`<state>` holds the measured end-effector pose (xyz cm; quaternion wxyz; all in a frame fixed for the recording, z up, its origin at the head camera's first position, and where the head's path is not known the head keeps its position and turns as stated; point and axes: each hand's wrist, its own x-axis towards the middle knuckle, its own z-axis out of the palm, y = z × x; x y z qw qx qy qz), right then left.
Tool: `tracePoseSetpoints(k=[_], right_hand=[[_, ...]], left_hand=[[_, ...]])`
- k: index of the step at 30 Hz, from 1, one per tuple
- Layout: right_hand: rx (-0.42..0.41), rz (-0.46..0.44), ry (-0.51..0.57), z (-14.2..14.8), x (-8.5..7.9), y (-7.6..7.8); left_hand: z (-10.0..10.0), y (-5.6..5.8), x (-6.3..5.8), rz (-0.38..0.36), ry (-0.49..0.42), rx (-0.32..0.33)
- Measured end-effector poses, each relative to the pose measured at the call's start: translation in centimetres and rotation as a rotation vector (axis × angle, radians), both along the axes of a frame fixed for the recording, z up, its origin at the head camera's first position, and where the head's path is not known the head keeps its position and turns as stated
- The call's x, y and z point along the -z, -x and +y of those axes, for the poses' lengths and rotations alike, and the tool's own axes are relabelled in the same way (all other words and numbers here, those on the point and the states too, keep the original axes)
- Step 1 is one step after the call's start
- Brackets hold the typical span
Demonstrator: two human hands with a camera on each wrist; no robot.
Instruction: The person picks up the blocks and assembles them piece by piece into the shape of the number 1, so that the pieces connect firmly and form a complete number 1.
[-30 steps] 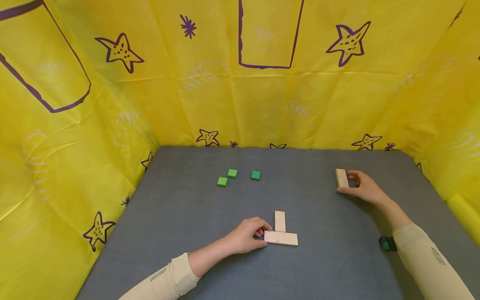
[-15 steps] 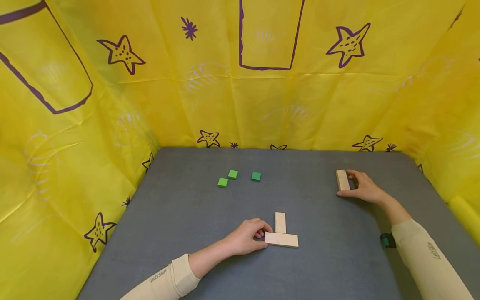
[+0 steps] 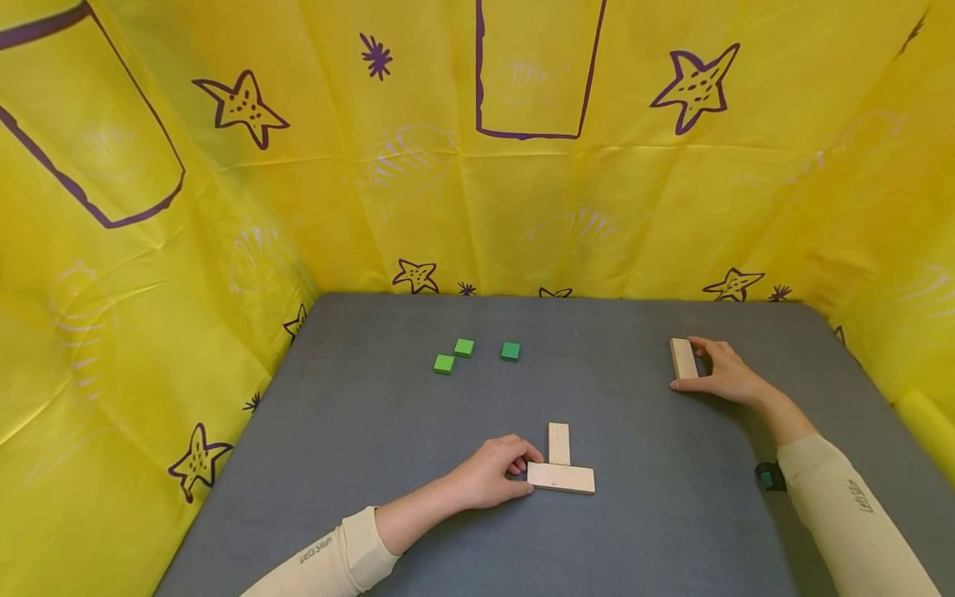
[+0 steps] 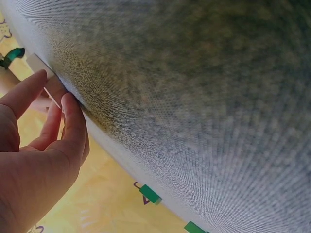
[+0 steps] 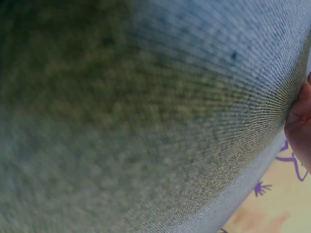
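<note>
Thumb and fingers of my left hand (image 3: 494,474) pinch the left end of a flat, pale wooden block (image 3: 561,478) lying crosswise on the grey table. A second wooden block (image 3: 559,444) lies lengthwise against its far edge, so the two form an upside-down T. Farther right, my right hand (image 3: 722,375) holds a third wooden block (image 3: 683,359) between the thumb at its near end and fingers at its far right side. The left wrist view shows the fingertips at the edges of the pinched block (image 4: 55,90). Only part of the right hand (image 5: 300,130) shows in its wrist view; its block is hidden there.
Two light green square tiles (image 3: 464,348) (image 3: 443,364) and one darker green tile (image 3: 511,351) lie on the far part of the grey table (image 3: 358,431). Yellow cloth (image 3: 522,224) with purple drawings hangs along the back and both sides.
</note>
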<state>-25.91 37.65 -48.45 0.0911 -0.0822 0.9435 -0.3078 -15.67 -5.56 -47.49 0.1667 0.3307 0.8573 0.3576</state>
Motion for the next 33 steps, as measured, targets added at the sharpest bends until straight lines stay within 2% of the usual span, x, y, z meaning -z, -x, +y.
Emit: tracePoseSetpoints(k=[19,33], right_hand=[[0.060,0.048,-0.005,-0.5,-0.2,-0.8],[0.104,-0.018,0.106,-1.1,-0.6,-1.5]], left_hand=[[0.0,-0.1,0.1,0.026,-0.016,0.011],[-0.1,-0.2,0.0,0.037,-0.011,0.015]])
